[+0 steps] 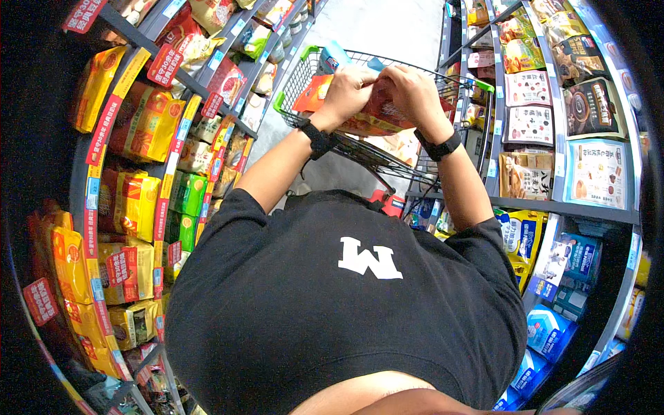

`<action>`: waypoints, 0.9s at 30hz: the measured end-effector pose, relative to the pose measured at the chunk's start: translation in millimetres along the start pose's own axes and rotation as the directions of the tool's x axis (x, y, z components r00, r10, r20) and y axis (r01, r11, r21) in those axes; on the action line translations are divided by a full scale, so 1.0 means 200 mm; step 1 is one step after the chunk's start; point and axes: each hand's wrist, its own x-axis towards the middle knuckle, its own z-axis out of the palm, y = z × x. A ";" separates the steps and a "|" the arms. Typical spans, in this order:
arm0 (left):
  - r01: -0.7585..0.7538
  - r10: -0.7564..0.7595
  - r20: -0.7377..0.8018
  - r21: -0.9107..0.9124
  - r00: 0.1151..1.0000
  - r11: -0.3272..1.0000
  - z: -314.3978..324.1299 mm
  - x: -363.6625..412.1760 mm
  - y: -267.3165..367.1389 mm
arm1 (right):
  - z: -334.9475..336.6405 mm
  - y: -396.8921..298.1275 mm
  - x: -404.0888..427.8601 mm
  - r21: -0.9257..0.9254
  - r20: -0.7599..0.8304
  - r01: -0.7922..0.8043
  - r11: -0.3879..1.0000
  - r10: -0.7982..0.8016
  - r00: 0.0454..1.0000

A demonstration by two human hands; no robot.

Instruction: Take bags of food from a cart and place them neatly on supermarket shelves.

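My left hand [348, 89] and my right hand [407, 93] are close together over a wire shopping cart [474, 150] with green corner pieces. Both hold the top edge of a red and yellow plastic package [381, 116], fingertips nearly touching. Part of the package is hidden behind the hands. An orange package [314, 93] shows beside my left wrist, and a light-blue package [333, 56] lies beyond the hands in the cart. A pale package [402, 145] is visible lower in the cart. Each wrist wears a black band.
Shelves of yellow and red food bags [140, 202] rise at the left. At the right, shelves hold white pouches [528, 124], a black bag [591, 109] and blue packages [550, 332] lower down. Pale floor [384, 23] shows beyond the cart.
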 end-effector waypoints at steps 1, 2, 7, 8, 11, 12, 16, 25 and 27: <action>0.033 -0.032 0.048 -0.027 0.998 0.999 -0.02 -0.01 0.02 | 0.01 0.00 -0.01 0.000 0.006 0.001 1.000 -0.001 1.000; 0.037 -0.036 0.046 -0.030 0.998 0.999 -0.02 -0.02 -0.02 | 0.03 0.00 -0.02 0.004 -0.022 0.004 1.000 -0.004 1.000; -0.094 0.068 0.151 0.170 0.986 0.981 -0.18 -0.08 -0.16 | -0.08 0.01 0.01 0.037 -0.234 0.012 0.999 -0.003 0.972; 0.031 -0.071 0.253 0.161 0.965 0.986 -0.26 -0.12 -0.17 | -0.11 0.01 0.01 0.089 -0.288 -0.010 0.996 0.036 0.957; 0.206 -0.220 0.118 0.125 0.968 0.971 -0.37 -0.29 -0.37 | -0.22 0.00 0.07 0.117 -0.384 0.015 0.993 0.032 0.923; 0.241 -0.252 0.122 0.096 0.960 0.966 -0.41 -0.31 -0.41 | -0.25 0.01 0.08 0.076 -0.399 0.000 0.997 0.030 0.917; 0.302 -0.301 0.035 -0.038 0.953 0.953 -0.36 -0.34 -0.41 | -0.32 0.05 0.09 0.124 -0.430 -0.063 0.990 0.111 0.896; -0.048 0.048 0.004 0.072 0.999 0.996 -0.44 -0.22 -0.18 | -0.31 0.25 -0.08 0.309 -0.430 -0.192 0.931 0.317 0.845; -0.218 0.212 0.052 0.188 0.976 0.958 -0.47 -0.17 -0.20 | -0.33 0.20 -0.07 0.263 -0.462 -0.171 0.949 0.280 0.842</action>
